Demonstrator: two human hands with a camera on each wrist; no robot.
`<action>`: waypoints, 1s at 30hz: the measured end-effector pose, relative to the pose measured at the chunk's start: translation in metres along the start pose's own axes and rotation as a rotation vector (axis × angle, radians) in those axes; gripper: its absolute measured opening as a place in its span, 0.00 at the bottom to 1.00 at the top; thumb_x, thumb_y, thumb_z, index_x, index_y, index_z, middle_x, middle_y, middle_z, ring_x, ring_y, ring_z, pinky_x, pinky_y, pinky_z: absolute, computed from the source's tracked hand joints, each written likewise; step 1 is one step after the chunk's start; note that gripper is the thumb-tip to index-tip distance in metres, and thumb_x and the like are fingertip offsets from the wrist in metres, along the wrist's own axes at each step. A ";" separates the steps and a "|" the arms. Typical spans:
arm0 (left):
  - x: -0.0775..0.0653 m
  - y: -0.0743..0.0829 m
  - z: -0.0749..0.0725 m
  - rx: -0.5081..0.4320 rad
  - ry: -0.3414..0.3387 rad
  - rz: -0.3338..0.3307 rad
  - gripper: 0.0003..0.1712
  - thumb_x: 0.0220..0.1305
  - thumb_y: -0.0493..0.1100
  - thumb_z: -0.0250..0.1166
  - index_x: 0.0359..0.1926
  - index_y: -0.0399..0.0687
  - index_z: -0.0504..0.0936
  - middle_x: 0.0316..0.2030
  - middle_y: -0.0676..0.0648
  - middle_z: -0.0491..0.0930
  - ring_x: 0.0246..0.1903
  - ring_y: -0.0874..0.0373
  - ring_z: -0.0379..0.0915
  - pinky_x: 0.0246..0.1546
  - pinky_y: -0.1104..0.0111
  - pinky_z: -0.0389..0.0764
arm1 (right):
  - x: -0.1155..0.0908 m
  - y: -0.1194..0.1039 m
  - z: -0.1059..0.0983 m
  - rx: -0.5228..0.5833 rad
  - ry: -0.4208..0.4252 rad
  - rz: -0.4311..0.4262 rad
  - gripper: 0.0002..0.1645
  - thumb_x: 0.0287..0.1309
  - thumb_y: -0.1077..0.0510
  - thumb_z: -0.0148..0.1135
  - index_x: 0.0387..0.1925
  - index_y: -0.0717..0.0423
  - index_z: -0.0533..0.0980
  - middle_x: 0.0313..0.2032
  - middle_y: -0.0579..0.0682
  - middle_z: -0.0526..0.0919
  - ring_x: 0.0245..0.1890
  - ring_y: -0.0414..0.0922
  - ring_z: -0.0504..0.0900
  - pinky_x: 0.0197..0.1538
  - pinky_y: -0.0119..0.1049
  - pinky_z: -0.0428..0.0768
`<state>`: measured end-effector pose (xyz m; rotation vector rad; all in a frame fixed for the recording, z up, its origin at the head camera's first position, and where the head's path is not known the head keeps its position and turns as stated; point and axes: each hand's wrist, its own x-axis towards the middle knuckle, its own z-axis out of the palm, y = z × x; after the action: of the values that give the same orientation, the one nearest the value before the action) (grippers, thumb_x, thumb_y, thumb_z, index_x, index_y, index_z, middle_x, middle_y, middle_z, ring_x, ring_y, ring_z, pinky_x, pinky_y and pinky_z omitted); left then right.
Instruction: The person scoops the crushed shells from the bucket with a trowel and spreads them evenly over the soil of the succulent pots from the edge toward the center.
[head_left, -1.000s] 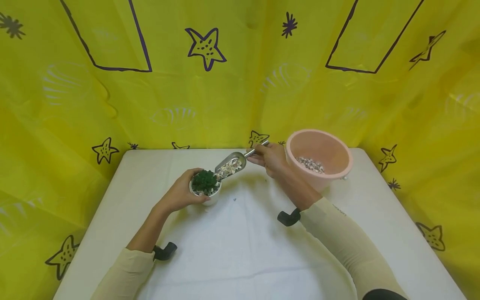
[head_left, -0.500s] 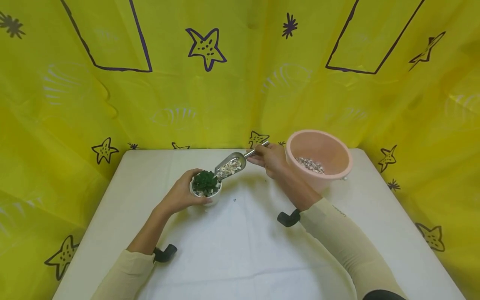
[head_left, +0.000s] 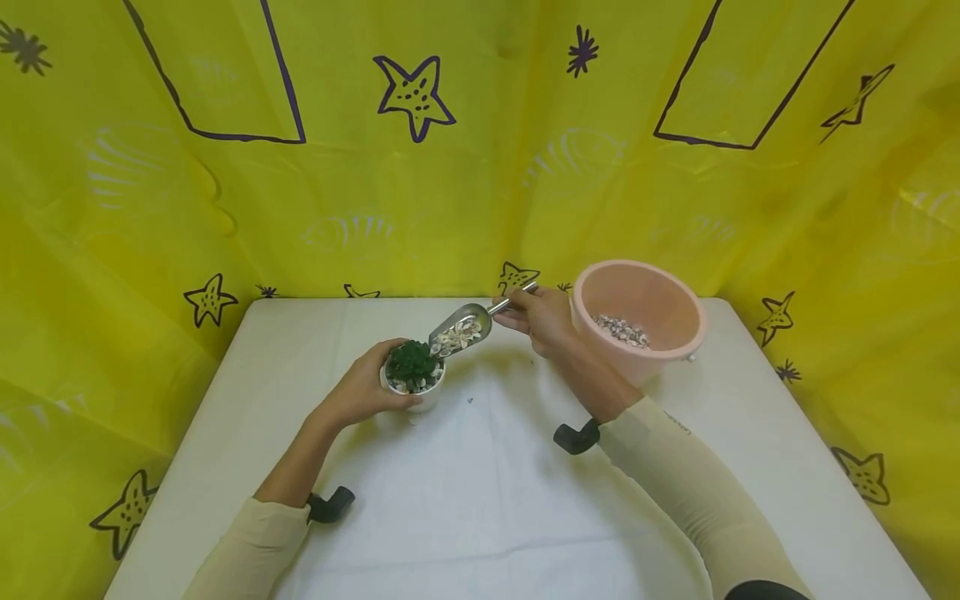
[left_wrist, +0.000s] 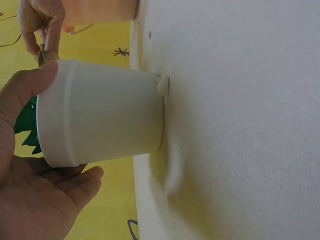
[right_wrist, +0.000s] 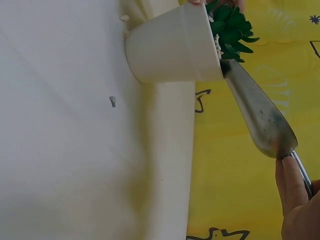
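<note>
In the head view my left hand grips a white plant pot near its rim, thumb on the near side. A green succulent grows from it, with pale bits around the plant. My right hand holds a metal scoop by its handle. Small pale shells or stone chips lie in the scoop. Its tip meets the pot's rim beside the plant in the right wrist view. The pot's base is down at the white cloth.
A pink bucket stands at the back right, with more small shell-like pieces inside. Loose bits lie on the white table, including a pale piece by the pot's base. A yellow patterned curtain surrounds the table.
The pot and plant have shifted very slightly in my left hand's grip. The scoop stays at the rim, and the right hand has hardly moved.
</note>
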<state>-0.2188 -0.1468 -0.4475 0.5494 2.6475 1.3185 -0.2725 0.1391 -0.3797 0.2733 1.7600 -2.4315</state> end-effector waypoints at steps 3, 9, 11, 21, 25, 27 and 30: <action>-0.001 0.001 0.000 0.012 -0.006 0.000 0.55 0.39 0.52 0.79 0.67 0.47 0.61 0.63 0.42 0.64 0.62 0.44 0.59 0.59 0.48 0.64 | -0.001 0.000 0.000 -0.001 -0.003 0.002 0.07 0.66 0.65 0.52 0.38 0.68 0.69 0.53 0.76 0.70 0.36 0.50 0.85 0.43 0.39 0.80; 0.000 0.001 0.001 0.000 0.008 -0.007 0.57 0.37 0.54 0.79 0.67 0.47 0.60 0.63 0.42 0.63 0.62 0.44 0.58 0.59 0.48 0.63 | -0.001 0.000 0.000 -0.007 -0.003 0.000 0.08 0.66 0.65 0.52 0.40 0.70 0.68 0.52 0.75 0.72 0.36 0.51 0.85 0.42 0.38 0.81; 0.000 0.002 0.002 -0.010 0.028 -0.010 0.58 0.35 0.56 0.80 0.66 0.45 0.60 0.62 0.42 0.63 0.62 0.45 0.59 0.60 0.48 0.63 | -0.001 0.000 0.000 -0.014 -0.002 -0.003 0.09 0.66 0.65 0.52 0.42 0.71 0.68 0.52 0.75 0.71 0.36 0.50 0.85 0.42 0.38 0.81; 0.000 0.003 0.002 0.015 0.052 -0.004 0.57 0.34 0.61 0.79 0.63 0.41 0.63 0.59 0.41 0.67 0.60 0.45 0.60 0.60 0.49 0.63 | -0.002 -0.003 0.002 -0.028 0.003 0.002 0.07 0.66 0.65 0.53 0.40 0.68 0.69 0.52 0.74 0.72 0.38 0.52 0.84 0.42 0.39 0.81; 0.000 0.003 0.002 0.018 0.037 -0.006 0.56 0.36 0.58 0.79 0.64 0.42 0.63 0.60 0.41 0.66 0.61 0.45 0.60 0.60 0.49 0.62 | -0.003 -0.003 0.002 -0.025 0.009 0.001 0.07 0.65 0.65 0.53 0.40 0.68 0.69 0.51 0.73 0.72 0.38 0.52 0.84 0.42 0.39 0.81; 0.001 0.004 0.002 0.015 0.027 -0.005 0.55 0.37 0.57 0.79 0.64 0.43 0.62 0.61 0.41 0.65 0.62 0.45 0.59 0.60 0.49 0.62 | -0.003 -0.003 0.002 -0.022 0.009 -0.002 0.06 0.65 0.66 0.53 0.39 0.68 0.69 0.51 0.73 0.73 0.38 0.52 0.84 0.42 0.39 0.81; 0.001 0.005 0.001 0.010 0.011 -0.002 0.54 0.39 0.54 0.79 0.65 0.44 0.62 0.62 0.42 0.64 0.62 0.45 0.59 0.60 0.49 0.63 | -0.004 -0.004 0.002 -0.026 0.008 -0.005 0.06 0.65 0.65 0.53 0.39 0.68 0.69 0.51 0.73 0.73 0.38 0.52 0.84 0.42 0.39 0.81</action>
<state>-0.2186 -0.1426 -0.4448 0.5421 2.6639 1.3125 -0.2698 0.1386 -0.3749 0.2765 1.7964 -2.4119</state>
